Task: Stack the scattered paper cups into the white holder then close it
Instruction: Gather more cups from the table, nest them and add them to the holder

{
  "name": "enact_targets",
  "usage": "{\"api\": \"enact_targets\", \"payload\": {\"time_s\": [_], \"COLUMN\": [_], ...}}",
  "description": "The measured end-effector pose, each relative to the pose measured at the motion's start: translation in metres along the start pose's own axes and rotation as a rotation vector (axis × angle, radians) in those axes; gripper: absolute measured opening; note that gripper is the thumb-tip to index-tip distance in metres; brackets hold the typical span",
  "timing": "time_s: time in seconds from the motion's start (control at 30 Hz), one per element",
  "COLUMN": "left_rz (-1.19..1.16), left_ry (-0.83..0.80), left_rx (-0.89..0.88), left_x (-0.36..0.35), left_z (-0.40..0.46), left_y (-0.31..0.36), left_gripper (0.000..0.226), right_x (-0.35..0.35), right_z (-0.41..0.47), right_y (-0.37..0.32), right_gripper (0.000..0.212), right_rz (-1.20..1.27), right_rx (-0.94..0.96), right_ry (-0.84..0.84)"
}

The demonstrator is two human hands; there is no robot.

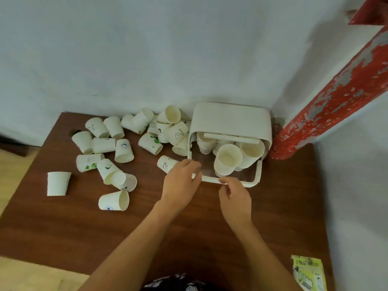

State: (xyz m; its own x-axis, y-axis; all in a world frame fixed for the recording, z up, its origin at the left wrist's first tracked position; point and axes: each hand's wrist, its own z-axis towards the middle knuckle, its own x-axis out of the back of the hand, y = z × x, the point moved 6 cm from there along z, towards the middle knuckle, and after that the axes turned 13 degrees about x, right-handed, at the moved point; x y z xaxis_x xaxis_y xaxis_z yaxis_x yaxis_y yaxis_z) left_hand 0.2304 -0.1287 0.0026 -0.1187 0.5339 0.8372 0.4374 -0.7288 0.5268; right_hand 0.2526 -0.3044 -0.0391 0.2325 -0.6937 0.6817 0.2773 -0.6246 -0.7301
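The white holder (231, 120) stands at the table's back right corner. Its clear, white-rimmed lid (251, 178) hangs open toward me. Several paper cups (227, 157) lie loosely nested inside it. Many more white cups (123, 151), some with small prints, lie scattered on their sides to the holder's left. One cup (165, 163) lies just behind my left hand. My left hand (181, 177) grips the lid's front left corner, fingers over the clear panel. My right hand (234, 193) pinches the lid's front rim.
The brown wooden table (189, 232) meets a pale wall behind. A peeling red post (336, 97) leans beside the holder on the right. One cup (57, 183) stands upside down near the left edge. A yellow-green leaflet (308, 274) lies at the near right corner.
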Motion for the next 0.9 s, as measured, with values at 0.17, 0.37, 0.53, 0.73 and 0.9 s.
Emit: {"api": "enact_targets", "payload": {"time_s": [0.17, 0.37, 0.53, 0.73, 0.9], "left_rz": [0.047, 0.063, 0.222, 0.315, 0.335], "left_ry": [0.004, -0.024, -0.139, -0.37, -0.428], "left_rx": [0.205, 0.364, 0.482, 0.385, 0.291], "left_x": [0.034, 0.053, 0.05, 0.032, 0.033], "left_z": [-0.022, -0.035, -0.038, -0.026, -0.006], "left_y": [-0.093, -0.18, -0.252, -0.295, -0.308], "left_gripper": [0.025, 0.023, 0.047, 0.061, 0.053], "right_x": [-0.063, -0.127, -0.164, -0.189, -0.218], "right_z": [-0.005, -0.01, -0.006, 0.013, 0.019], "right_y": [-0.035, -0.065, -0.088, -0.083, -0.067], "right_gripper": [0.027, 0.028, 0.03, 0.049, 0.048], "right_rz": [-0.029, -0.059, -0.072, 0.047, 0.383], "right_rx": [0.026, 0.013, -0.022, -0.407, -0.781], "right_ry": [-0.244, -0.42, -0.459, -0.263, -0.011]}}
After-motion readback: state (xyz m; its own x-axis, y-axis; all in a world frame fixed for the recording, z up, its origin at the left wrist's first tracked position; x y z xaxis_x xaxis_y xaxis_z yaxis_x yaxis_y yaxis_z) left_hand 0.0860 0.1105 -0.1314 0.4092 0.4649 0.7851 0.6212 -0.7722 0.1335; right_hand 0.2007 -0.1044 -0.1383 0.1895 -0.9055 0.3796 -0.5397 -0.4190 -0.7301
